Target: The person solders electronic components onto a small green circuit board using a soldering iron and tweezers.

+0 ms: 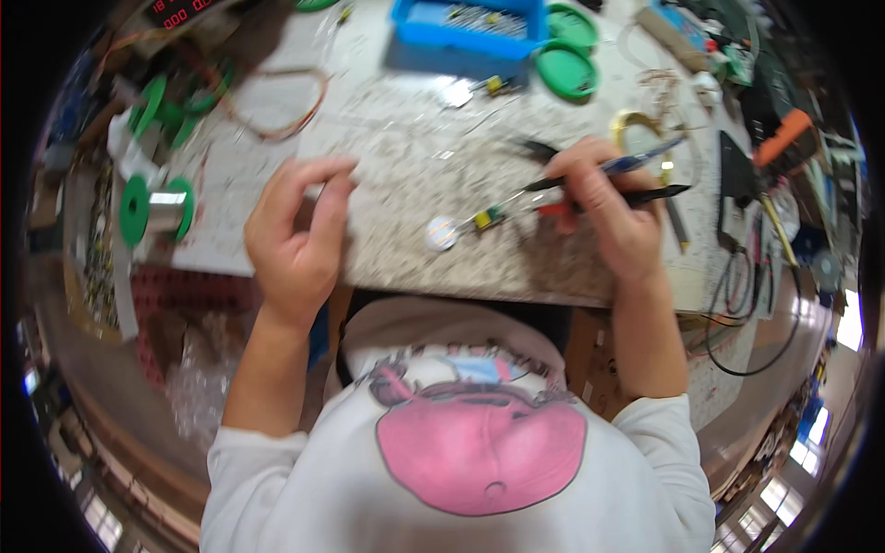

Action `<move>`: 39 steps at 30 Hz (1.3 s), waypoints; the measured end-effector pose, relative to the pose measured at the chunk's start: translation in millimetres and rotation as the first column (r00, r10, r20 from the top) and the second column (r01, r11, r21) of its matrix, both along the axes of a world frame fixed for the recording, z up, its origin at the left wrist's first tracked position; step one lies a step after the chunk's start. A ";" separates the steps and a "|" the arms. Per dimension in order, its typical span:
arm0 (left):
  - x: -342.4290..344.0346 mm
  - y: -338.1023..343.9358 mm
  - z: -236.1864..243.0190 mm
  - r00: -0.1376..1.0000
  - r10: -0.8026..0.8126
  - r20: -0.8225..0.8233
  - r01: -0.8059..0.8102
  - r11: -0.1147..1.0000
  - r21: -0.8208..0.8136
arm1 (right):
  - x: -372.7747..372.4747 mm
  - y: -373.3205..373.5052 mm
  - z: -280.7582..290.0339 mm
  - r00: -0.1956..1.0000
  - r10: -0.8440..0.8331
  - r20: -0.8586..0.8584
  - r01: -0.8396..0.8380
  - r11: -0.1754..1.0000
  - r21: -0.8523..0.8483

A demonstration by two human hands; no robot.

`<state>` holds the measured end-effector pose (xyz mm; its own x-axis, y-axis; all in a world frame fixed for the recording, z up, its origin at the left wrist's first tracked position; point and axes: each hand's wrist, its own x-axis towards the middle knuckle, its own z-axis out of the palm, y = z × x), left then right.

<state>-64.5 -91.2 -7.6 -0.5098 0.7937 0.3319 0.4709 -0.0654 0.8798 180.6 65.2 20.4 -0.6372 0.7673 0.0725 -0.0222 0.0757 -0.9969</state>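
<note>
My right hand [613,207] is closed round black tweezers [666,194], whose fine tip reaches the lead of a small part. That small part has a yellow-green block [489,217] wired to a shiny round disc [442,233], and it is on or just above the worn tabletop. A blue pen-like tool [645,155] lies across or behind the same hand; I cannot tell whether it is gripped. Red handles [556,212] show below the fingers. My left hand [295,221] is raised at the table's near edge, thumb and index tips pressed close; anything between them is too small to see.
At the back stands a blue bin [470,39] of small parts, beside green round lids [567,72]. A similar disc-and-block part [456,93] lies before it. A green wire spool [136,211] is at left. Yellow tape [636,118], an orange-handled tool [782,136] and cables lie at right.
</note>
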 end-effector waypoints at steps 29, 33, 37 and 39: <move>38.1 35.5 28.8 0.729 -0.494 -0.474 0.460 0.866 -0.197 | 141.4 324.6 57.2 0.362 -0.918 0.163 0.775 0.393 0.495; 47.8 26.2 36.4 0.777 -0.451 -0.438 0.385 0.892 -0.236 | 154.1 351.6 47.4 0.203 -0.910 0.362 0.607 0.407 0.683; 57.6 21.1 35.1 0.791 -0.434 -0.430 0.320 0.894 -0.314 | 164.5 378.8 40.3 0.177 -0.838 0.516 0.476 0.532 0.700; 54.8 21.2 33.1 0.804 -0.433 -0.408 0.314 0.891 -0.328 | 165.2 391.2 37.1 0.330 -0.797 0.505 0.565 0.596 0.571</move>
<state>-9.6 -70.0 25.5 0.0066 0.9730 0.2307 0.8024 -0.1428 0.5794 345.8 456.3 57.5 0.1687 0.9721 0.1628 0.7891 -0.0342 -0.6133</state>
